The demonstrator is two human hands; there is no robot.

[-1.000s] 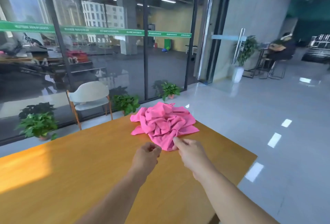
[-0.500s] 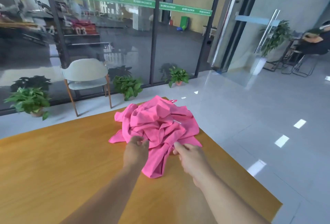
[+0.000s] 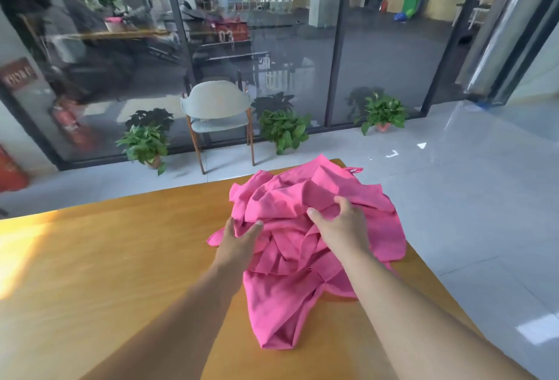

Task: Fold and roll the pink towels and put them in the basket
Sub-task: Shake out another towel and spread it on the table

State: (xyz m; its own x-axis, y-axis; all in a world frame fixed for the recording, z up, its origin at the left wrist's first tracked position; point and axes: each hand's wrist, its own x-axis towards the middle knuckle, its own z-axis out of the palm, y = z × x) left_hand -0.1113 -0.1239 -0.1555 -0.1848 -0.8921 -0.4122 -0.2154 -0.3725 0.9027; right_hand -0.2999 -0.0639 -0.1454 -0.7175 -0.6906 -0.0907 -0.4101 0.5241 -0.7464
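The pink towels (image 3: 305, 228) lie in one crumpled heap on the right part of the wooden desk (image 3: 106, 273), near its far right corner, with one long fold trailing toward the person. A small loop sticks out at the heap's far edge.

The left hand (image 3: 239, 243) rests on the heap's left side; its fingers (image 3: 252, 228) are straight and slightly spread, touching the cloth without gripping it. The right hand (image 3: 341, 225) lies on top of the heap near its middle; its fingers (image 3: 344, 204) are curled down into the folds with the thumb set apart, holding a bunch of cloth.

Sunlight falls across the desk's left end. Beyond the desk, on the pale tiled floor, a light chair (image 3: 217, 113) with wooden legs stands against a dark glass wall, with potted plants (image 3: 145, 140) on either side of it. A red fire extinguisher (image 3: 9, 168) stands at the far left.
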